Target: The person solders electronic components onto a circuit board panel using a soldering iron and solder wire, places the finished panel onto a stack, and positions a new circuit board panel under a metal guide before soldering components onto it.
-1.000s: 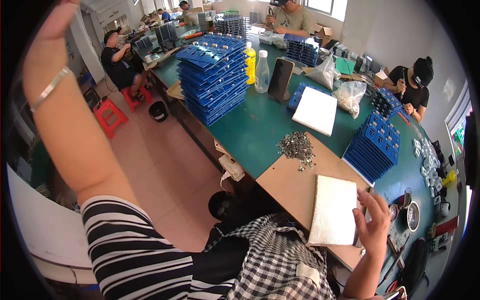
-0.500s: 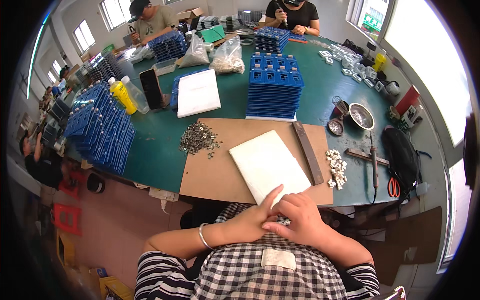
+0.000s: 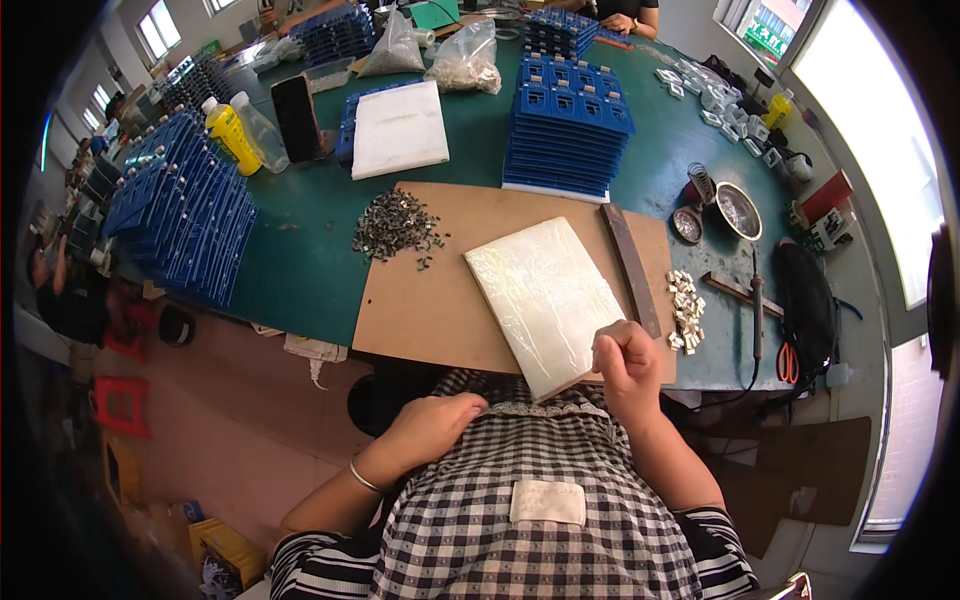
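A cream-white slab (image 3: 545, 295) lies at a slant on the brown board (image 3: 420, 310), its near corner reaching past the board's front edge. Shiny streaks and wrinkles, like clear film, show on its surface. My right hand (image 3: 627, 365) is closed in a fist at the slab's near right corner, thumb pressed to the bent fingers; whatever is inside is hidden. My left hand (image 3: 437, 425) rests against the checked apron (image 3: 500, 455) at my lap, with its fingers stretched out and partly hidden. Beside the slab lies a dark flat bar (image 3: 630, 270).
Small dark metal parts (image 3: 395, 225) are heaped at the board's far left, small whitish parts (image 3: 686, 312) at right. Blue panels (image 3: 568, 130) stand stacked behind, more (image 3: 180, 215) at far left. A soldering iron (image 3: 757, 320), scissors (image 3: 788, 362) and metal bowl (image 3: 738, 210) lie right.
My hands were together at the slab's near corner and have come apart: the left drew back to my lap, the right moved right and closed. The slab looks shinier. The view has tilted down.
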A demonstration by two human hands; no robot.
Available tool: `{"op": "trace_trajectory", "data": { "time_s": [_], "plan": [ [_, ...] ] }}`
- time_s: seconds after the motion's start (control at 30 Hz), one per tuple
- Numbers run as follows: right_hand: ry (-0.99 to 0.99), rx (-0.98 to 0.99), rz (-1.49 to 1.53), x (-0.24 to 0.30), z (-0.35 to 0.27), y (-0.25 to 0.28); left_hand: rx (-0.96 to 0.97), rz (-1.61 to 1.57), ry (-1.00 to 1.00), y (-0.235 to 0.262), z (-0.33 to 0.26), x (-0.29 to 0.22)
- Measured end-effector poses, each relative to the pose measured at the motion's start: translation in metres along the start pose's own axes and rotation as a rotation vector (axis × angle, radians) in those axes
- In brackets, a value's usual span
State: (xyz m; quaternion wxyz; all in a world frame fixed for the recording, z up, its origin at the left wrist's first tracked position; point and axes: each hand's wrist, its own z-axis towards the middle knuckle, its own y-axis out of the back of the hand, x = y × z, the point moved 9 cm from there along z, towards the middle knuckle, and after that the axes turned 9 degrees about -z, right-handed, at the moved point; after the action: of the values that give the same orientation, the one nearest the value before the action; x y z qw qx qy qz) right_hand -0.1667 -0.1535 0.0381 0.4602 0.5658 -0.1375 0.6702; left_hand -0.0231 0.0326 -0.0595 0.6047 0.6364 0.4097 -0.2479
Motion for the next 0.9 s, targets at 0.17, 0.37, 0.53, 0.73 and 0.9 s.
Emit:
{"op": "trace_trajectory", "data": {
  "time_s": [0.17,0.37,0.53,0.73,0.9],
  "plan": [
    [0.426,0.443,-0.844,0.010,-0.006,-0.002,-0.499,0.402,0.344,0.050,-0.044,0.120],
    [0.410,0.413,-1.168,-0.025,-0.026,-0.024,-0.078,-0.292,0.225,-0.033,0.005,0.133],
    [0.533,0.311,-1.131,-0.023,-0.036,-0.019,-0.030,-0.036,0.047,-0.051,0.043,0.099],
    [0.676,0.075,-0.941,-0.008,-0.042,0.000,-0.147,-0.540,0.426,-0.016,-0.027,0.116],
    [0.709,-0.129,-0.655,0.021,-0.036,0.033,-0.216,-0.259,0.178,0.071,-0.053,0.016]
  ]
}}
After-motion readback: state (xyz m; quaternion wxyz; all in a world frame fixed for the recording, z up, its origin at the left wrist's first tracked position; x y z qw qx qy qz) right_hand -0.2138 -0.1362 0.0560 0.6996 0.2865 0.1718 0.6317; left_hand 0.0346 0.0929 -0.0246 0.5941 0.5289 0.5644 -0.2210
